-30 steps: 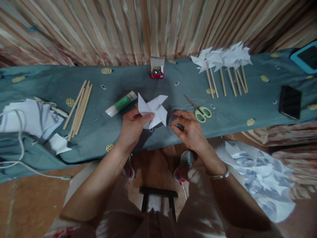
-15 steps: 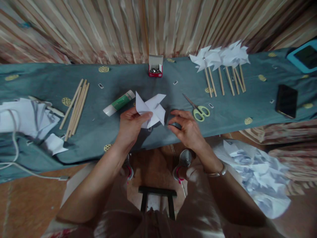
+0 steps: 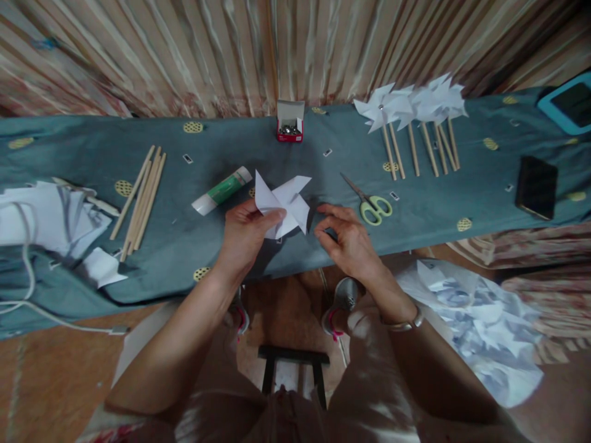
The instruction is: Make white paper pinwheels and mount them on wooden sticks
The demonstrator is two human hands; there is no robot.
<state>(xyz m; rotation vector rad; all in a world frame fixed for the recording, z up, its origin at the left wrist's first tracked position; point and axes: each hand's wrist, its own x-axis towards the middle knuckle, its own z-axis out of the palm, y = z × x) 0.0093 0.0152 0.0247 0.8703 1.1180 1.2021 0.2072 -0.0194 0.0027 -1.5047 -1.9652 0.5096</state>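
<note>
My left hand (image 3: 249, 232) pinches a white paper pinwheel (image 3: 292, 209) with folded blades, its thumb pressed near the middle. Just right of the paper, my right hand (image 3: 346, 237) hovers with curved fingers apart and nothing visible between them. Scissors with pale green handles (image 3: 376, 210) lie open beyond the right hand. A green and white glue tube (image 3: 222, 191) rests on the cloth left of the pinwheel. Farther back stands an open red box (image 3: 290, 130) of small shiny metal pins.
Wooden sticks (image 3: 144, 203) and a stack of white paper (image 3: 55, 215) lie left, near a white cable (image 3: 30, 264). Pinwheels on sticks (image 3: 410, 107), a dark phone (image 3: 535, 187) and a blue-framed device (image 3: 570, 104) are at right. A bag of white paper pieces (image 3: 480, 332) sits below the table.
Hardly anything differs. The left hand and pinwheel have shifted very slightly to the right; the right hand stays beside them with its fingers curved.
</note>
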